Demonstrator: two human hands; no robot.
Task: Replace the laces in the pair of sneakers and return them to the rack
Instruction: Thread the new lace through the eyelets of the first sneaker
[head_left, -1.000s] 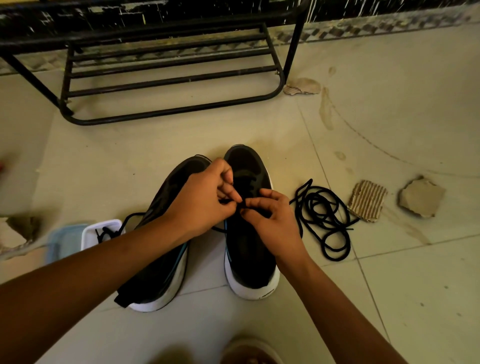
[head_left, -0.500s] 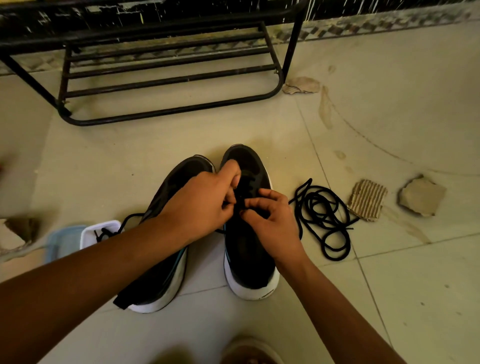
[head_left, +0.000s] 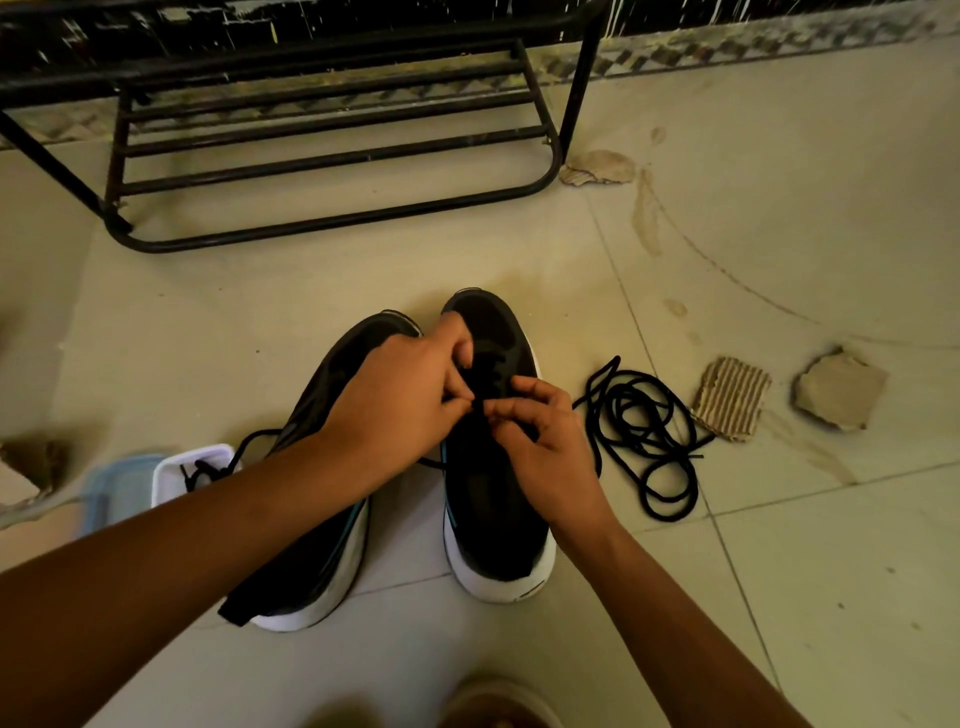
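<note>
Two black sneakers with white soles stand side by side on the tiled floor. The right sneaker (head_left: 493, 519) points away from me; the left sneaker (head_left: 317, 561) leans against it, partly under my forearm. My left hand (head_left: 400, 400) and my right hand (head_left: 545, 441) meet over the right sneaker's lacing, fingertips pinched on a black lace (head_left: 478, 408) there. A loose black lace (head_left: 644, 436) lies coiled on the floor to the right. The black metal shoe rack (head_left: 332, 156) stands at the back.
A white tub (head_left: 171, 473) holding another black lace and a pale blue lid (head_left: 111, 488) sit at the left. Corrugated cardboard (head_left: 730, 397) and torn cardboard scraps (head_left: 839, 389) lie at the right; another scrap (head_left: 597, 167) lies by the rack's foot.
My left fingers have shifted a little on the lace over the right sneaker's eyelets. The sneakers, coiled lace and tub have not moved.
</note>
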